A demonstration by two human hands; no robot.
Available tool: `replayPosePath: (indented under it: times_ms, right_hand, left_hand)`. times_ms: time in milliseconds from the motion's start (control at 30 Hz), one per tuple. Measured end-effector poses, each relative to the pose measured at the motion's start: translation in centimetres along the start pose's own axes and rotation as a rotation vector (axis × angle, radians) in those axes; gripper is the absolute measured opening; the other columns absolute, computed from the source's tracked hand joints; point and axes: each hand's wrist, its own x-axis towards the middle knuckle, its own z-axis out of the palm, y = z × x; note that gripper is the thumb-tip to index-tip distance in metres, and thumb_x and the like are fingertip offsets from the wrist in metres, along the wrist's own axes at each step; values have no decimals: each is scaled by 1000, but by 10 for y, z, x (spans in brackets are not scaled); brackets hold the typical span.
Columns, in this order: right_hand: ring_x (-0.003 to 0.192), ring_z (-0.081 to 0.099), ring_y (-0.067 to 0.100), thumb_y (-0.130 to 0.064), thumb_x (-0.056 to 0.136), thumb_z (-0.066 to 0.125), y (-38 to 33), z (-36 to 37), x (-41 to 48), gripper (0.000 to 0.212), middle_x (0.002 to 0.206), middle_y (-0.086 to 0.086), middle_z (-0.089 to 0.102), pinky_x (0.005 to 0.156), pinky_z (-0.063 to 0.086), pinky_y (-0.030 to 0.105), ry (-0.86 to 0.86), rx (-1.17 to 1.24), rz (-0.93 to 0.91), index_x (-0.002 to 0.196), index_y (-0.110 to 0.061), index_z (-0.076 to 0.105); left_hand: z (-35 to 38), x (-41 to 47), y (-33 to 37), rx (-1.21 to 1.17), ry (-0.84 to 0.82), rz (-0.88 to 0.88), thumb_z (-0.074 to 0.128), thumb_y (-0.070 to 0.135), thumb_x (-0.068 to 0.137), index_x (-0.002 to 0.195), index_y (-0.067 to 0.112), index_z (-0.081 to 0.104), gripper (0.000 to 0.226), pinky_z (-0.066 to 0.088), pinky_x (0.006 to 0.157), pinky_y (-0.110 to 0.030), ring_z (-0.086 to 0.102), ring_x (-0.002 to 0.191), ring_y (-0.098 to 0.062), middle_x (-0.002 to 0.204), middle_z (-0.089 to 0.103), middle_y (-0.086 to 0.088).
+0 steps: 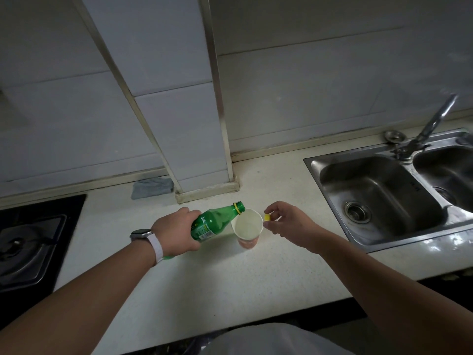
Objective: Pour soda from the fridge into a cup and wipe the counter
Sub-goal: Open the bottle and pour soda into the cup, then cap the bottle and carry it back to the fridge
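My left hand [176,230] grips a green soda bottle [215,221] around its lower body. The bottle is uncapped and tilted to the right, its mouth just above the far rim of a paper cup [247,230]. The cup stands upright on the pale counter [204,290], white inside with a reddish outer wall, and pale liquid shows in it. My right hand [284,221] hovers right of the cup and pinches the yellow bottle cap [267,217] between thumb and fingers. A grey-blue cloth [151,188] lies at the back of the counter by the wall.
A black gas stove [30,242] sits at the left. A steel double sink [399,190] with a tap [432,124] fills the right. A tiled column [194,124] comes down to the counter just behind the cup.
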Motion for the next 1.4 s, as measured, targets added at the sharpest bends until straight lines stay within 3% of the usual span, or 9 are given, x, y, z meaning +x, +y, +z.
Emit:
replayPosePath:
  times_ms: [367, 500, 700, 933, 1100, 1200, 1267, 1333, 1400]
  right_hand:
    - [73, 65, 9, -22, 92, 66, -40, 8, -7, 15, 95, 1, 66, 66, 53, 24, 85, 75, -120, 106, -25, 63]
    - [76, 66, 10, -24, 93, 65, -64, 14, -11, 20, 97, -6, 66, 69, 54, 27, 128, 34, -203, 113, -28, 61]
    - [77, 59, 7, -20, 91, 67, -93, 28, -16, 28, 97, -13, 63, 67, 48, 20, 128, -52, -315, 111, -38, 61]
    - [89, 57, 4, -19, 91, 66, -116, 25, -15, 33, 110, -16, 57, 74, 47, 16, 2, -483, -576, 123, -29, 64]
    - [83, 56, 2, -42, 90, 65, -135, 21, -9, 32, 100, -15, 60, 72, 45, 18, -109, -690, -509, 120, -30, 64]
    - [75, 56, 10, -66, 84, 55, -143, 24, -5, 42, 83, -8, 61, 64, 45, 26, -126, -877, -377, 95, -26, 63]
    - [76, 58, 15, -77, 80, 44, -142, 27, 0, 56, 85, -4, 63, 65, 46, 29, -97, -982, -345, 87, -23, 59]
    - [89, 57, 10, -76, 78, 49, -139, 27, 0, 61, 111, -9, 61, 76, 50, 29, -106, -896, -356, 115, -28, 58]
    - [106, 52, 5, -64, 77, 66, -139, 20, -2, 72, 131, -15, 47, 89, 49, 28, -183, -732, -391, 140, -37, 42]
  left_hand:
    - [6, -12, 4, -295, 65, 46, 72, 44, 65, 115, 36, 53, 54, 49, 66, -29, 58, 80, -16, 93, 51, 9]
    - [10, -20, 5, -423, 98, 44, 74, 41, 64, 108, 37, 54, 48, 50, 64, -29, 58, 77, -13, 92, 52, 10]
    - [21, -32, 3, -556, 165, 59, 75, 47, 63, 118, 37, 54, 59, 54, 74, -33, 60, 86, -11, 100, 56, 10]
    - [33, -43, -2, -618, 206, 60, 76, 43, 67, 122, 37, 52, 60, 49, 77, -25, 55, 91, -6, 103, 54, 14]
    - [41, -46, -3, -673, 225, 37, 76, 43, 68, 121, 35, 53, 58, 52, 80, -30, 59, 93, -6, 108, 64, 15]
    - [43, -46, -2, -670, 209, 40, 74, 45, 67, 118, 37, 53, 56, 53, 77, -34, 60, 90, -5, 105, 64, 16]
    - [43, -46, 0, -674, 207, 36, 73, 46, 66, 117, 38, 53, 56, 53, 77, -35, 60, 90, -6, 105, 64, 16]
    - [43, -46, 2, -682, 217, 19, 72, 47, 66, 116, 37, 53, 55, 53, 77, -36, 60, 90, -7, 104, 64, 15]
    - [43, -46, 3, -695, 229, 9, 73, 46, 67, 116, 35, 53, 54, 53, 77, -36, 61, 89, -7, 103, 65, 13]
